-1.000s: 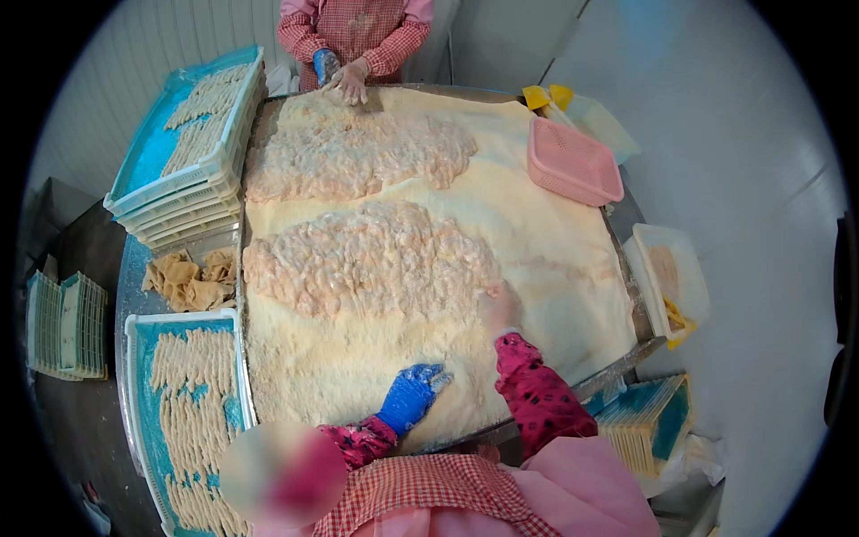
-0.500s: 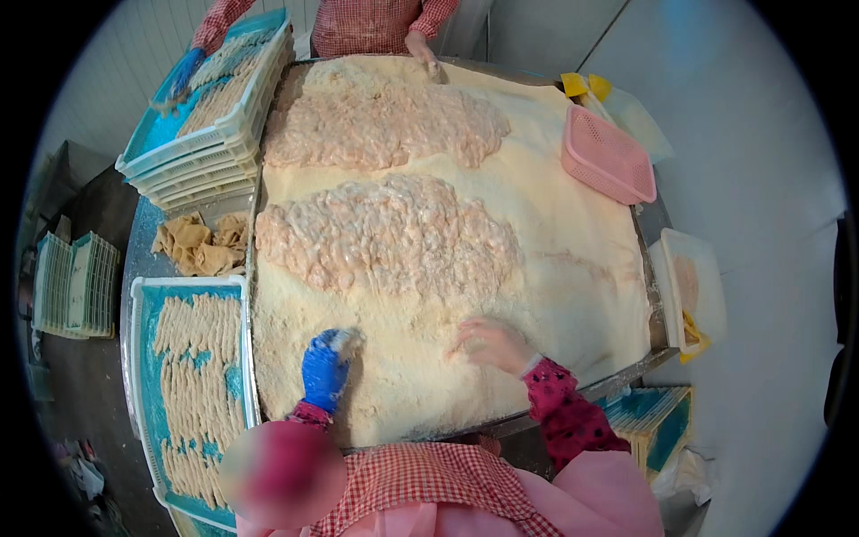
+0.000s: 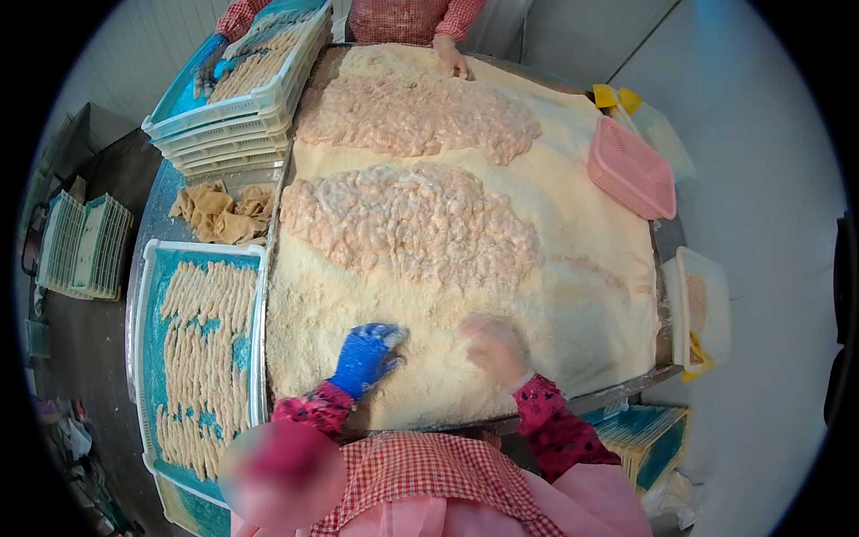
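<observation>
My left hand (image 3: 365, 360), in a blue glove dusted with crumbs, is low over the pale crumb coating (image 3: 340, 309) near the table's front edge. Its fingers curl inward around something whitish that I cannot make out. To its right, my right hand (image 3: 495, 349) hovers at the crumbs, its fingers smeared by motion. Just beyond both hands lies a wide heap of raw, pinkish meat pieces (image 3: 412, 224). Left of the table, a white tray lined in blue (image 3: 258, 349) holds rows of coated meat strips (image 3: 210, 313).
A second meat heap (image 3: 420, 112) lies farther back, where a co-worker's hand (image 3: 450, 58) rests. Stacked trays (image 3: 233, 130) stand back left, above a crumpled tan cloth (image 3: 219, 215). A pink basket (image 3: 631, 170) and a clear tub (image 3: 702, 304) line the right side.
My left hand has moved right and turned, nearer to my right hand. My right hand has shifted slightly right. The whole view has swung a little.
</observation>
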`<state>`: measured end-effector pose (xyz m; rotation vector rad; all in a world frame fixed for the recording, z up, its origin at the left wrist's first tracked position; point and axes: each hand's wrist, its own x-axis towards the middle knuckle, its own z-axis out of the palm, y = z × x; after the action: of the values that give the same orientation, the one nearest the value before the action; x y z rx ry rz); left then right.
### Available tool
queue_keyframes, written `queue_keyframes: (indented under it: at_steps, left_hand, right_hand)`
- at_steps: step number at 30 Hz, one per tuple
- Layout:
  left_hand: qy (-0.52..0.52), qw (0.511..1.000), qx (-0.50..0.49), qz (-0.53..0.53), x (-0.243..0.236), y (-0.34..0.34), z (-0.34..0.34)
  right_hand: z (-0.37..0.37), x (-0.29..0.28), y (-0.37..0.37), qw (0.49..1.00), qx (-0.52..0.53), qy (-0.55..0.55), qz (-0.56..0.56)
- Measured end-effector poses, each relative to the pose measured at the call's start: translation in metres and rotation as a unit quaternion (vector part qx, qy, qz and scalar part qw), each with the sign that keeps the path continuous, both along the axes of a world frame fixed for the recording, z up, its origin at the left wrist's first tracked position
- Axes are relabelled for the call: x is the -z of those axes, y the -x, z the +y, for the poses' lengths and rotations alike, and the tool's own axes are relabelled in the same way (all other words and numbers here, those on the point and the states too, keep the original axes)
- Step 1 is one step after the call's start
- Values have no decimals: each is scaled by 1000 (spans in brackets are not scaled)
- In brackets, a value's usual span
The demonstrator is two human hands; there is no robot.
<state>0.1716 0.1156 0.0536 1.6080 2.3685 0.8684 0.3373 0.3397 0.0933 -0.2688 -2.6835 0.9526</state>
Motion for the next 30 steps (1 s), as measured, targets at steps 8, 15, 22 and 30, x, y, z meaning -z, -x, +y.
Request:
queue_keyframes:
  at_steps: [8, 15, 22, 30]
  left_hand:
    - [-149, 845, -156, -490, 7, -8, 6]
    - [-372, 337, -98, -859, -10, -30, 29]
    - [-299, 723, -2, -623, 5, -42, 30]
    - [-278, 346, -179, -878, -17, -56, 28]
  right_hand:
    - [-18, -4, -5, 983, -82, -89, -137]
    - [-52, 0, 14, 953, 136, 269, 7]
    - [-94, -21, 38, 996, -17, -15, 88]
    - [-101, -20, 76, 992, -7, -89, 92]
